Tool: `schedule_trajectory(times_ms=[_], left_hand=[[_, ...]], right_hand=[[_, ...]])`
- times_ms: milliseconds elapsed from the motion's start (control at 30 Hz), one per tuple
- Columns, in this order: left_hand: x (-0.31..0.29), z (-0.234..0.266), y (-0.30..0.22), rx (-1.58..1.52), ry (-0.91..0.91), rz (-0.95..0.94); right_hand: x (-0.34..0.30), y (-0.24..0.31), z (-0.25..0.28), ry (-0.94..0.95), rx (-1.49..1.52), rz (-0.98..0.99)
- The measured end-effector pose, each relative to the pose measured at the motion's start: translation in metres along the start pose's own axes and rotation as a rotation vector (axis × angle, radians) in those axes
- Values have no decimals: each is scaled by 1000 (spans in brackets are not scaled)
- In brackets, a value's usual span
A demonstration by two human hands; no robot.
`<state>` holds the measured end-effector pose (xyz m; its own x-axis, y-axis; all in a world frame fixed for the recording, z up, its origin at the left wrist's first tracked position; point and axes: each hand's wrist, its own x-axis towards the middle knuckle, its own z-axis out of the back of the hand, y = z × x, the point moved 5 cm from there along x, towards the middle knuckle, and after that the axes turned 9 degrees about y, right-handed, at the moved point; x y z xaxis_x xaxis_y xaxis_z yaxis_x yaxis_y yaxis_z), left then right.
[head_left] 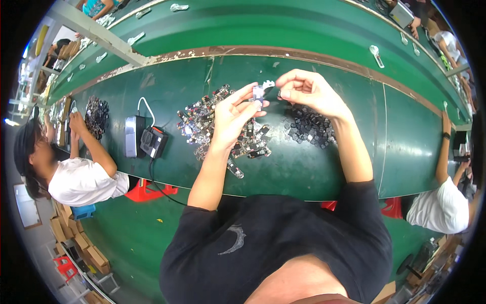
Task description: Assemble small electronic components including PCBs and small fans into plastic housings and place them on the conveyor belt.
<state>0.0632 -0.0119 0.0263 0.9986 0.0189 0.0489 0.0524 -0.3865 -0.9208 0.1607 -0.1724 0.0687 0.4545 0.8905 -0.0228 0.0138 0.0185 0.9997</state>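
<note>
Between the thumb and fingers of my left hand (234, 115) is a small circuit board (258, 93), held upright above the table. My right hand (314, 93) is closed in a pinch just to its right, on a tiny dark piece (279, 95) too small to make out fully. A small white plastic part (269, 84) shows between the two hands; whether it touches the board I cannot tell. Under and around my left hand spreads a heap of small circuit boards (197, 121). Below my right hand lies a pile of small black square pieces (310, 129).
A silver-and-black box (133, 137) and a black device (153, 142) with cables stand left of the heap. Beyond the green table (172, 81), white parts (376, 55) lie on a green belt (304, 30). People in white shirts sit at left (88, 177) and right (440, 207).
</note>
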Motion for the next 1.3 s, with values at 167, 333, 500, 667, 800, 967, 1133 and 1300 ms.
schedule_trajectory(times_ms=[167, 333, 500, 667, 800, 967, 1133, 1300], left_hand=[[-2, -8, -5, -25, 26, -29], [-2, -11, -7, 19, 33, -57], [-4, -10, -7, 27, 30, -68], [-4, -11, -5, 46, 29, -71], [-5, -9, -1, 31, -13, -83], [-7, -5, 0, 116, -104, -79], [-10, -1, 9, 81, -249, 5], [-4, -15, 17, -339, -47, 133]], right_hand=[[-9, 19, -19, -54, -24, 42], [-11, 21, -32, -294, -275, 143], [-8, 26, -40, -404, -636, 340], [-3, 14, -40, -452, -674, 298], [-3, 14, -44, -479, -740, 323], [-6, 11, -46, -533, -829, 359], [-9, 20, -67, -418, -1216, 353], [-17, 23, -61, -412, -1302, 193]])
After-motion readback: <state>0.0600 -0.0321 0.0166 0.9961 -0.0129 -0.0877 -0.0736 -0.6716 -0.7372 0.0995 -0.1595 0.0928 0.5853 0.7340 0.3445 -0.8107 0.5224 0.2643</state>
